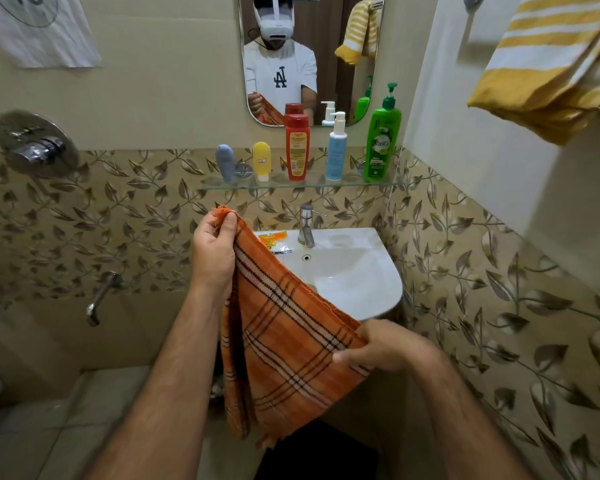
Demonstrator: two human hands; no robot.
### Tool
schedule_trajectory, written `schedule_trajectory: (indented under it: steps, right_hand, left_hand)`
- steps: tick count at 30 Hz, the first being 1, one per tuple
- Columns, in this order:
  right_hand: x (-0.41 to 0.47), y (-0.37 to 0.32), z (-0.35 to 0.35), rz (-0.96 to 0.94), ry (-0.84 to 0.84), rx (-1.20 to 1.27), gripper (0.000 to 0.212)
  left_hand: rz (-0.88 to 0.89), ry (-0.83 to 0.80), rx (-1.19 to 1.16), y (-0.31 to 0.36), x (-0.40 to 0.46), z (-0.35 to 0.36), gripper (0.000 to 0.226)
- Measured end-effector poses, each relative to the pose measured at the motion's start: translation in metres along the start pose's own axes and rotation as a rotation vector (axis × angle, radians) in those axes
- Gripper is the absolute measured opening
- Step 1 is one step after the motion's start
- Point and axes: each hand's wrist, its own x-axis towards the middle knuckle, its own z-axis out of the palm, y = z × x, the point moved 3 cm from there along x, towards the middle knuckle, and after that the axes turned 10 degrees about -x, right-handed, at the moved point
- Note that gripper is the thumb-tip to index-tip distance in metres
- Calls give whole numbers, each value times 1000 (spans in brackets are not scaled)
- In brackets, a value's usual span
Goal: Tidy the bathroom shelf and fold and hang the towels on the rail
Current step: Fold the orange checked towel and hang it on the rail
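Note:
An orange checked towel (284,344) hangs folded in front of the sink. My left hand (213,251) pinches its upper corner, raised near the glass shelf (222,183). My right hand (385,346) grips the towel's lower right edge. On the shelf stand a grey tube (225,163), a yellow tube (261,160), a red bottle (297,147), a white-and-blue pump bottle (336,147) and a green pump bottle (382,133), all upright in a row. A yellow striped towel (551,64) hangs at the upper right; its rail is hidden.
A white sink (354,268) with a chrome tap (306,225) sits below the shelf, small packets (274,240) on its left rim. A mirror (309,57) hangs above. A shower valve (35,147) and spout (99,299) are on the left wall. White cloth (39,29) hangs at the top left.

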Motion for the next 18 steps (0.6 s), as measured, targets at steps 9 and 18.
schedule_trajectory:
  steps: [9,18]
  right_hand:
    - [-11,16,-26,-163,591,-474,21]
    - [-11,32,-26,84,642,-169,56]
  left_hand:
    - [85,161,-70,5,1,-21,19]
    - [146,210,-3,0,-19,-11,20]
